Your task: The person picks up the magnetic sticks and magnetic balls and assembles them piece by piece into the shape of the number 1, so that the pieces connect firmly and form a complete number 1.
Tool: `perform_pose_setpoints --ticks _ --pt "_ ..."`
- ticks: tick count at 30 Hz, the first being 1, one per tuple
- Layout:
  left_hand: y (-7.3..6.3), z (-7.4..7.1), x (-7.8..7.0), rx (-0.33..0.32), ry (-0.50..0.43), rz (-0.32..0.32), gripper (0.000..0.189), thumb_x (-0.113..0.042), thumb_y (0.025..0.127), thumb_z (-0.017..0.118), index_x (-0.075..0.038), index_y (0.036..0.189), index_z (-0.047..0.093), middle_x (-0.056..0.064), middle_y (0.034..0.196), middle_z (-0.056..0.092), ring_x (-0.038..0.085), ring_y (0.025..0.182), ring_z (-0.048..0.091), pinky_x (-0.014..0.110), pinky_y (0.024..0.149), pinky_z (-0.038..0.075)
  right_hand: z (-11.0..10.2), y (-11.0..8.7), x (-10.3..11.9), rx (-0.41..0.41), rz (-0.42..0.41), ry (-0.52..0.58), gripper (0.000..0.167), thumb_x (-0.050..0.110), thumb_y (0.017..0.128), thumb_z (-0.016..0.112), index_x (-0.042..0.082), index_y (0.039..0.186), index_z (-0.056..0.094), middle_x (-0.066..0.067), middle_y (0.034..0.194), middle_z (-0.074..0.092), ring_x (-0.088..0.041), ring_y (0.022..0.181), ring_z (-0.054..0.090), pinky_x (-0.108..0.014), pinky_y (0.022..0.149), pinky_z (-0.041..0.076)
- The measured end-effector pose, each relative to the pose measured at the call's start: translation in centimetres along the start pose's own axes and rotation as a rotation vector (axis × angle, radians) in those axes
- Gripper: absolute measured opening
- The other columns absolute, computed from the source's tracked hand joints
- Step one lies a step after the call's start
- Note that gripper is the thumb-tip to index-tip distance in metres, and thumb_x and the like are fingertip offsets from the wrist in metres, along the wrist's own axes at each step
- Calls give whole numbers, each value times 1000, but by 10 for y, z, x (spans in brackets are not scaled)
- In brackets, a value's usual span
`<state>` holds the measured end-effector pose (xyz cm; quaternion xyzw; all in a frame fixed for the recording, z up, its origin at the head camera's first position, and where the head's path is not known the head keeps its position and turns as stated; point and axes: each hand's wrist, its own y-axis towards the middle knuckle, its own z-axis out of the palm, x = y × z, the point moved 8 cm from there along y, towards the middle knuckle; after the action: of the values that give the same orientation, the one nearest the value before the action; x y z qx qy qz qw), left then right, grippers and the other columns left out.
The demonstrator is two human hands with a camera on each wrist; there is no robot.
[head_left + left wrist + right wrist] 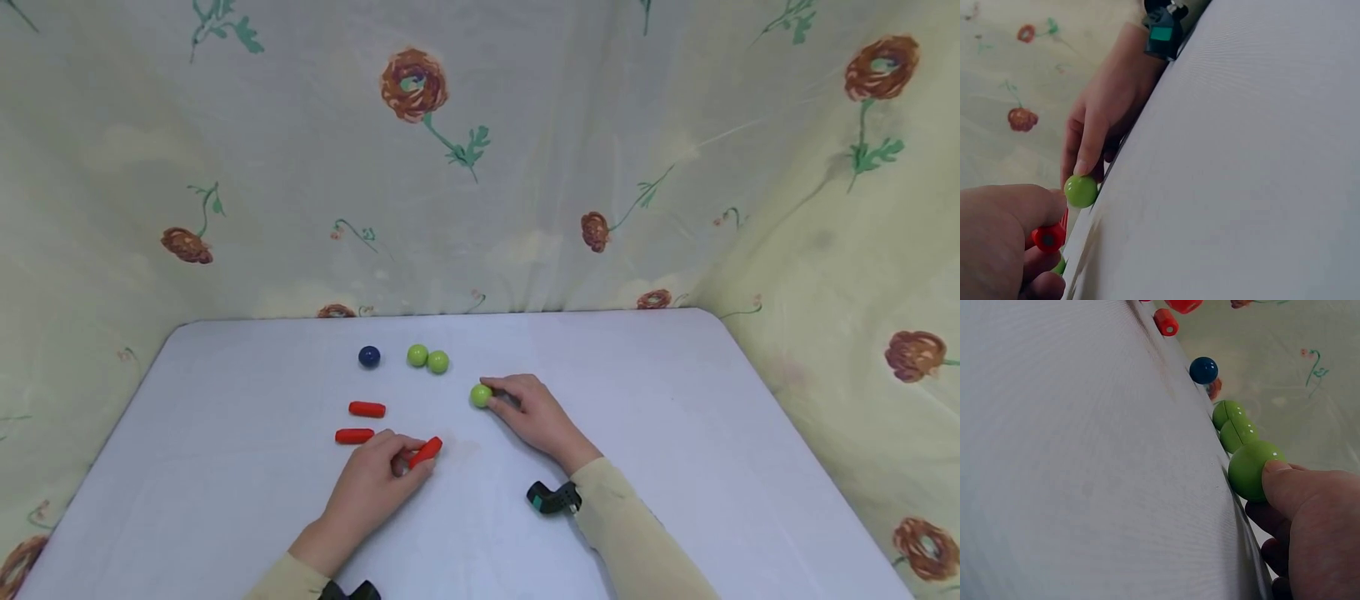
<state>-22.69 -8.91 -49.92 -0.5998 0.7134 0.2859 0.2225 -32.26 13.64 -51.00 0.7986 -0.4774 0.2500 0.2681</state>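
My left hand (366,483) pinches a short red cylinder (426,452) between thumb and fingers, tilted, with its round end (1049,239) facing the left wrist camera. My right hand (542,421) holds a green ball (481,396) by thumb and fingertips, at or just over the table. In the right wrist view the thumb presses the side of this ball (1252,470). Two more red cylinders lie left of centre, one farther back (367,409) and one (354,436) beside my left hand.
Two green balls (417,356) (438,362) sit side by side farther back, with a dark blue ball (369,357) to their left. A white cloth covers the table (675,467). Flowered curtain (510,167) hangs behind and at both sides. Dark devices (553,497) are strapped to both wrists.
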Motion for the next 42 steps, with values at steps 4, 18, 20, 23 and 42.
perform_pose_setpoints --ticks 4,18,20,23,42 --pt "10 7 -6 3 7 4 31 -37 83 80 -18 105 74 -9 72 50 9 64 48 25 56 42 -2 2 2 -7 -13 -1 37 34 98 64 28 134 62 9 127 62 -15 122 51 -41 103 40" --pt "36 24 -17 5 22 -10 26 -38 85 78 -17 100 72 -9 79 52 11 71 50 27 62 45 -1 5 0 -4 8 -15 38 35 97 64 27 134 62 13 125 62 -10 120 50 -37 102 40" --pt "38 26 -18 6 17 -12 26 -37 85 78 -17 101 72 -9 80 53 11 72 50 27 63 45 -1 4 0 -5 16 -15 38 35 97 64 27 134 62 13 125 62 -10 121 50 -38 103 40" --pt "40 29 -20 9 9 -14 26 -37 86 77 -16 101 72 -8 80 52 11 71 49 28 63 45 0 2 -2 -1 29 -14 38 35 97 64 28 135 62 13 125 62 -10 121 50 -39 103 40" --pt "53 41 -27 -70 -16 -7 28 -38 87 76 -15 102 73 -9 83 57 10 72 51 25 62 46 0 -1 -1 0 30 -7 39 40 97 63 28 134 63 14 127 61 -9 121 50 -38 102 40"
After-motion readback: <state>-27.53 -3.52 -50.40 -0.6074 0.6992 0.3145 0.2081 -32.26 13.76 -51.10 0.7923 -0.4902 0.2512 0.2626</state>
